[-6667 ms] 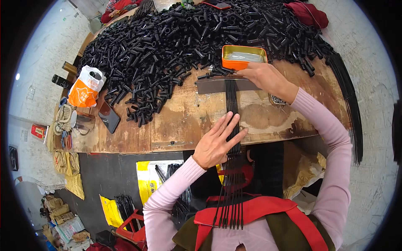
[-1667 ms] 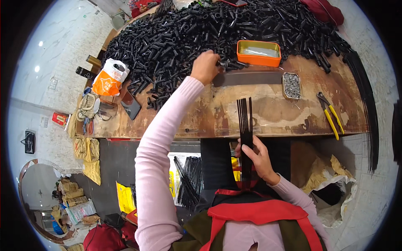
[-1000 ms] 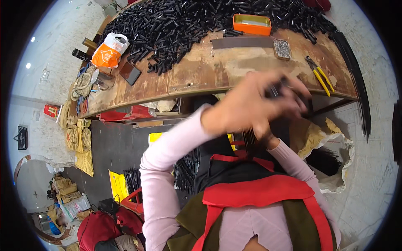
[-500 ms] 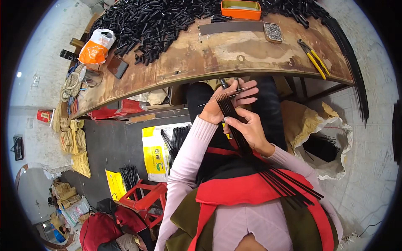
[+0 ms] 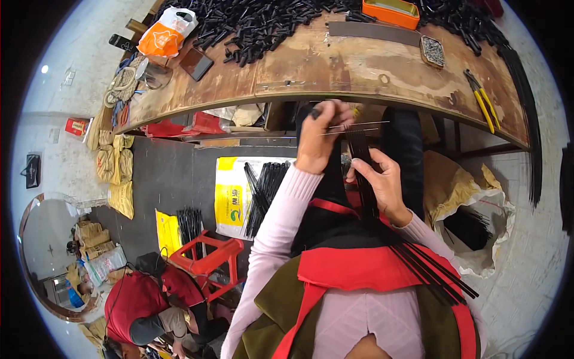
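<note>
My left hand [image 5: 320, 140] is raised just off the table's near edge, its fingers curled and a little blurred. A small black tubular piece [image 5: 315, 112] sticks out of that grip. Beside its fingertips, a few thin pale wires [image 5: 373, 123] cross the top of a bundle of thin black rods [image 5: 359, 146]. My right hand [image 5: 385, 182] grips this bundle from the right, thumb across the front. The rods' lower ends fan out over my red and black apron [image 5: 359, 268] toward the lower right.
On the wooden table [image 5: 287, 78] are heaped black tubes [image 5: 263, 27], an orange tin [image 5: 391, 13], a dish of small metal bits [image 5: 432, 52], and yellow-handled pliers [image 5: 481, 99]. A sack of black rods [image 5: 469, 227] stands right. A red stool [image 5: 209, 257] and another person [image 5: 152, 305] are lower left.
My left hand has gone from spread fingers to curled ones and turned at the rods' top. My right hand still holds the bundle. The view has shifted, and a person bending shows more at lower left.
</note>
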A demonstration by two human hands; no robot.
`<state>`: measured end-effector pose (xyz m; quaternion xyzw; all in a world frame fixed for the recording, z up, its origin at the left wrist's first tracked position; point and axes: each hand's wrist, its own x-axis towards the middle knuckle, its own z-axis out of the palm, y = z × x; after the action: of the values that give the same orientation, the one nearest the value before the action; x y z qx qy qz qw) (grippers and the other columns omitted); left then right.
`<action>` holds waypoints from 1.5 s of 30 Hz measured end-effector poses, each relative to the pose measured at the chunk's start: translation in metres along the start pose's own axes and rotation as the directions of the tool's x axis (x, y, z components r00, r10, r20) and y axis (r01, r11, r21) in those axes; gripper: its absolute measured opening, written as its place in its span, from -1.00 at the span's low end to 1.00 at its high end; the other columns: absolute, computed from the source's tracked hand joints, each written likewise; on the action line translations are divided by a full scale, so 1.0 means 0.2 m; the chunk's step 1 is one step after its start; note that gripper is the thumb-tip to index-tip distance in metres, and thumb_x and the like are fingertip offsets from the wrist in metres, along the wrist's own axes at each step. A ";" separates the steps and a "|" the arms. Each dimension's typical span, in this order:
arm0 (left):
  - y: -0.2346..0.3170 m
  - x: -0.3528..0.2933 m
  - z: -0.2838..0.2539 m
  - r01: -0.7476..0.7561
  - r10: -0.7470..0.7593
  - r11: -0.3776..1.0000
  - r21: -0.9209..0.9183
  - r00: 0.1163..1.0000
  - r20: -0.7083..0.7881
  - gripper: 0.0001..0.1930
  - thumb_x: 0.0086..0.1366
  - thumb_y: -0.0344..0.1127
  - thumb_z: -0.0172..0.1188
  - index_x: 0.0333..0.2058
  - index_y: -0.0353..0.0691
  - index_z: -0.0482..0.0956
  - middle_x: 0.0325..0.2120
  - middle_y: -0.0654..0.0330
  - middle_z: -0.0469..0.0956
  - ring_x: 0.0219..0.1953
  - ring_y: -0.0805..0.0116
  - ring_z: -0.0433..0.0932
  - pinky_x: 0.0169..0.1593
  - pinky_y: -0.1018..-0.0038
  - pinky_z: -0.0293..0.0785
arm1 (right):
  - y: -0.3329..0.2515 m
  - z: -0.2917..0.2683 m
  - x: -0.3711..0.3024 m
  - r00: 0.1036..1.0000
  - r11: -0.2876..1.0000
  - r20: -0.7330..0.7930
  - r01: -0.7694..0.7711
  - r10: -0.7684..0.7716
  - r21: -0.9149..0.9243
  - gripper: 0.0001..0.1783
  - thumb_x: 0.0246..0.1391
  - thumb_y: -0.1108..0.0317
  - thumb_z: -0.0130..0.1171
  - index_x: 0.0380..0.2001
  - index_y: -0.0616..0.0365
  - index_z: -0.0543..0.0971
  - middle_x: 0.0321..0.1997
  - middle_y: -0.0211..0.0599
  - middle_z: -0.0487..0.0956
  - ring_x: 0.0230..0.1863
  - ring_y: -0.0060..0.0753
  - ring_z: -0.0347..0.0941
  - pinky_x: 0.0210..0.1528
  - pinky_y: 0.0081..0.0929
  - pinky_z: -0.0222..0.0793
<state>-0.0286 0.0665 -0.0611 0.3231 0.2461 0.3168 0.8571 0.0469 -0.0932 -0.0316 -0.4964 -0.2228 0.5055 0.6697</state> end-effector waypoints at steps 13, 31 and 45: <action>0.03 -0.09 0.17 -0.334 0.436 0.870 0.362 0.864 -0.252 -0.73 0.42 -0.26 0.10 -0.08 -0.38 0.45 -0.29 0.20 0.55 -0.32 0.50 0.52 -0.24 0.55 0.50 | 0.01 0.00 0.01 1.000 1.000 -0.003 -0.018 0.018 -0.017 -0.82 0.21 0.42 0.19 -0.18 0.30 0.53 -0.43 -0.35 0.56 -0.41 -0.58 0.50 -0.30 -0.56 0.48; 0.12 -0.27 0.09 0.030 -0.032 0.999 -0.028 0.995 -0.096 -0.76 0.35 -0.28 0.19 -0.11 -0.31 0.52 -0.17 0.08 0.58 -0.13 0.27 0.63 -0.04 0.47 0.63 | -0.01 0.01 -0.01 1.000 0.999 -0.025 0.015 -0.016 -0.030 -0.82 0.20 0.46 0.16 -0.18 0.34 0.53 -0.43 -0.30 0.57 -0.42 -0.53 0.50 -0.28 -0.56 0.46; 0.11 -0.27 0.13 0.048 -0.048 0.999 -0.002 0.995 -0.092 -0.69 0.37 -0.24 0.19 -0.03 -0.34 0.53 -0.18 0.13 0.59 -0.17 0.38 0.59 -0.07 0.48 0.58 | 0.00 0.00 0.00 0.999 1.000 -0.019 0.028 -0.028 0.003 -0.80 0.18 0.42 0.22 -0.20 0.36 0.55 -0.42 -0.31 0.58 -0.41 -0.56 0.51 -0.30 -0.58 0.48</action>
<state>-0.0574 0.0311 -0.0172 0.3022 0.2931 0.3109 0.8521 0.0469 -0.0942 -0.0313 -0.4970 -0.2224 0.4916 0.6796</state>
